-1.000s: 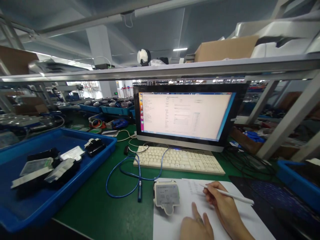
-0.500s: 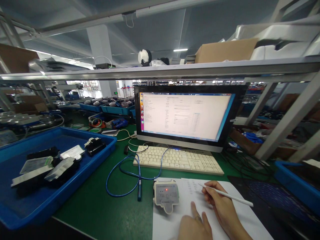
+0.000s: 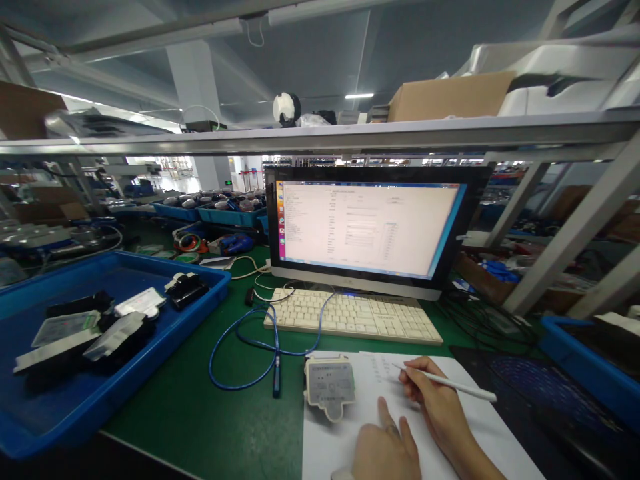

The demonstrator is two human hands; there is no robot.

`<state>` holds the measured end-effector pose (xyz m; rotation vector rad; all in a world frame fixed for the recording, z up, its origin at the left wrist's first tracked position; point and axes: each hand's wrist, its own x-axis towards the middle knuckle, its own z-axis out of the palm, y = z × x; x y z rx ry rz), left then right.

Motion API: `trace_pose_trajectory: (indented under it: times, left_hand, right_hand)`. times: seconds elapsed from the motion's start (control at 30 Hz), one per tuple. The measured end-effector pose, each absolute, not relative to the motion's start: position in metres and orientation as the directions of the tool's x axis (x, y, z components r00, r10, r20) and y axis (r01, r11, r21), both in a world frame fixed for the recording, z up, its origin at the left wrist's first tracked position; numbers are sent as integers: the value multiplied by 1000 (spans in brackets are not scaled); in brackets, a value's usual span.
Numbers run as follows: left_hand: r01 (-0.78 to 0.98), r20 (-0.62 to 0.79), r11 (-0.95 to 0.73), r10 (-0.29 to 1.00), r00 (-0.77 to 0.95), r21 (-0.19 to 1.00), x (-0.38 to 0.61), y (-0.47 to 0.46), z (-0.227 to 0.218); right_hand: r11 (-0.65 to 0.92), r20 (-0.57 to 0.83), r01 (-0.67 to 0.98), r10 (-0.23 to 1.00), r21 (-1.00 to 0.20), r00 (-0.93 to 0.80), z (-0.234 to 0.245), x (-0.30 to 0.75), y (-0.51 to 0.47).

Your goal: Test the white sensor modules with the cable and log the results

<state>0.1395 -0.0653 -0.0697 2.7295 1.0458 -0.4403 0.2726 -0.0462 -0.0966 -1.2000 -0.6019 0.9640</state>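
Observation:
In my right hand [image 3: 434, 396] is a slim white pen [image 3: 467, 387], its tip at the written marks near the top of a white paper sheet [image 3: 430, 460]. My left hand [image 3: 387, 443] rests on the same sheet with its fingers spread, a ring on one of them. Left of the hands, a cream-framed electronic module [image 3: 330, 385] with a grey printed face lies on the paper. A blue cable [image 3: 213, 360] loops over the green table beside it, ending in a dark plug [image 3: 277, 383].
Behind the paper are a white keyboard [image 3: 355, 317] and a lit monitor [image 3: 365, 227]. A blue tray [image 3: 165, 357] with several modules stands at left, another blue bin [image 3: 590, 360] at right. A dark mouse pad [image 3: 540, 380] borders the sheet. Overhead runs a shelf [image 3: 320, 140].
The red light on the module's face has gone out. Both hands keep nearly the same pose, the pen still at the written marks. The whole view has shifted slightly.

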Motion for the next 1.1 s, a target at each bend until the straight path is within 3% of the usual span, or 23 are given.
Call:
trace_pose_trajectory:
  times: [0.27, 0.4, 0.53, 0.7, 1.1]
  left_hand:
    - [642, -342, -764, 588, 733, 62, 137, -63, -66]
    - [649, -451, -759, 564, 692, 46, 137, -70, -36]
    - [676, -409, -737, 617, 673, 2, 135, -77, -16]
    - [649, -363, -760, 614, 701, -33, 134, -78, -20]
    - [645, -389, -764, 596, 703, -6, 136, -77, -18]
  right_hand:
    - [72, -83, -285, 864, -956, 497, -94, 271, -45]
    - [45, -99, -262, 854, -964, 510, -90, 271, -43]
    - [24, -66, -158, 837, -987, 543, -84, 272, -40]
    - [-5, -26, -40, 842, -999, 538, -81, 270, -40]
    - [-78, 93, 274, 824, -959, 559, -83, 268, -51]
